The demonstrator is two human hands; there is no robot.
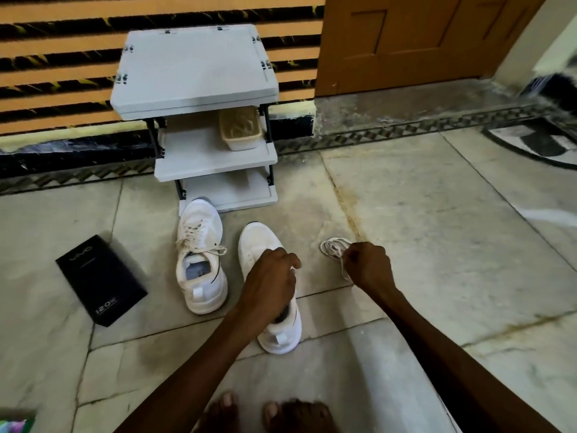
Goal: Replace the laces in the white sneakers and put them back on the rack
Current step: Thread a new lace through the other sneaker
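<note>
Two white sneakers stood on the floor [437, 229], neither one on the rack [193, 67]. The unlaced sneaker [257, 242] lay directly under my left hand [270, 276], whose fingers were curled down over its throat and holding it steady. No lace showed on the part of its upper that I could see. Just to the right of that shoe, my right hand [368, 267] was clenched around a bunched, off-white lace [332, 247], with loops spilling out ahead of the knuckles and a strand trailing beneath the fist. I could not tell for certain whether it was the old lace or the fresh one. The laced sneaker [201, 260] stood just left of my left hand, tied and untouched.

I judged the job to be at the first shoe, between stripping and rethreading, so less than half done. The next move called for finding a free tip in that bundle, holding the shoe still with the left hand, and feeding the tip through the lowest eyelets. A tangled bundle could snag there.

Beyond both hands, the rack stood against the wall. A small basket [242, 143] sat on its middle shelf, ahead of my left hand, with pale coiled strands inside that may have been more laces. Far to the left of my left hand a black box [101, 279] lay shut, its contents hidden.
</note>
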